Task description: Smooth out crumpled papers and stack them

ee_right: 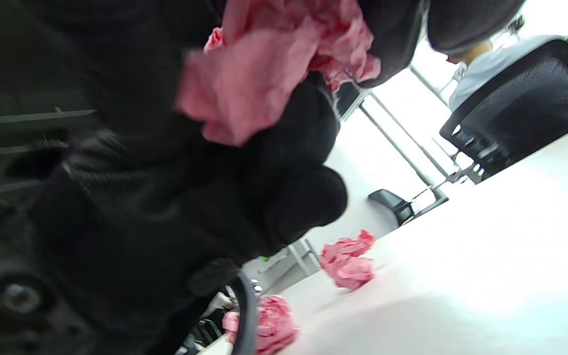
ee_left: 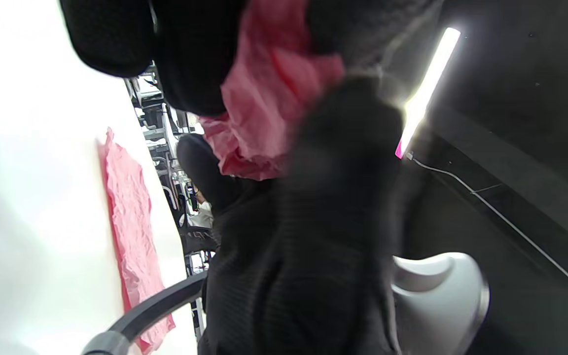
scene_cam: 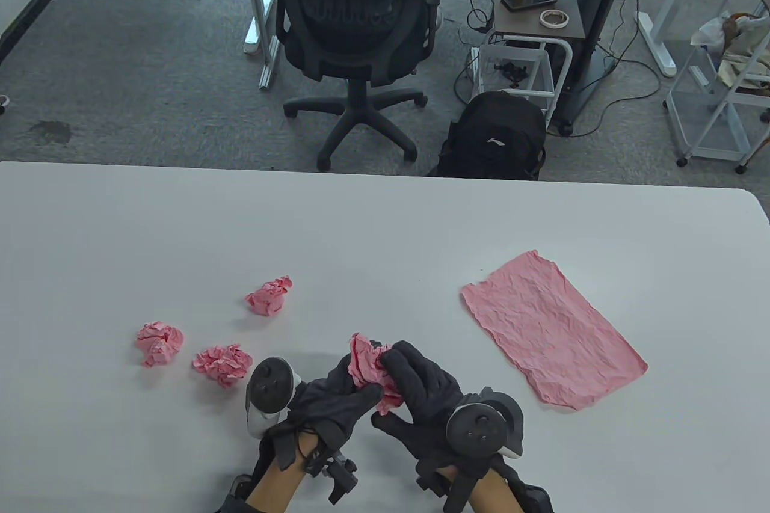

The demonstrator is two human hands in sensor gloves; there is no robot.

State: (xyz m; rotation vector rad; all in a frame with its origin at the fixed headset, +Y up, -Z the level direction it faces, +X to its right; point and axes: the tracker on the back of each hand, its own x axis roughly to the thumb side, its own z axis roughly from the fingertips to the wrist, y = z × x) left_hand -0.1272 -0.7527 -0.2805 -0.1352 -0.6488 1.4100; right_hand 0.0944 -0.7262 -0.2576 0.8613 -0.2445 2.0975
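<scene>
Holding crumpled pink paper (scene_cam: 374, 370) w/ both hands just above table (scene_cam: 385, 224) near front edge, left hand (scene_cam: 337, 402) gripping from left, right hand (scene_cam: 421, 399) from right; flattened sheet (scene_cam: 550, 329) lying to right, long axis diagonal, nearer right hand.

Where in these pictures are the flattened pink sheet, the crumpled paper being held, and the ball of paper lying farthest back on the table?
flattened pink sheet (scene_cam: 550, 329), table view, middle of the sheet.
held crumpled paper (scene_cam: 368, 364), table view, the wad's upper part between both hands.
farthest paper ball (scene_cam: 269, 296), table view, its centre.
</scene>
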